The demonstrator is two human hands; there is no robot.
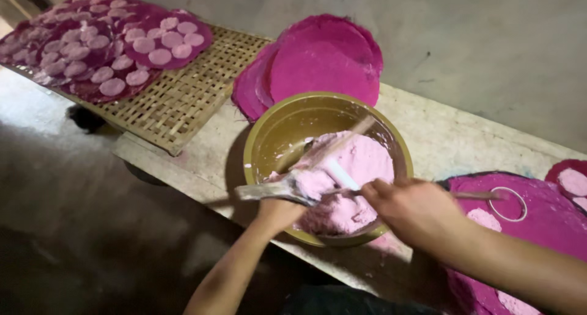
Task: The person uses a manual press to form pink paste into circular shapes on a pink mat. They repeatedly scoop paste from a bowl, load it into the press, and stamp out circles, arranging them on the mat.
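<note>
View from above of a rough pale worktop running from 9 o'clock toward 3 o'clock. At centre stands an olive-yellow bowl partly filled with pink paste heaped against its 4 o'clock wall. The left hand lies at the bowl's 6 o'clock rim, its grip closed round the handle of a paste-coated spoon held level over the near edge of the bowl. The right hand, entering from 4 o'clock, has its grip closed on a thin stick and touches a white scraper whose tip meets the spoon's load; how the fingers seat on the scraper cannot be told. At 3 o'clock of the bowl lies a magenta cloth bearing a thin ring mould and pale pink discs. At 12 o'clock, just behind the bowl, rests a stack of round magenta sheets. At 10 o'clock a woven bamboo tray carries further magenta sheets dotted with rows of pink rounds.
</note>
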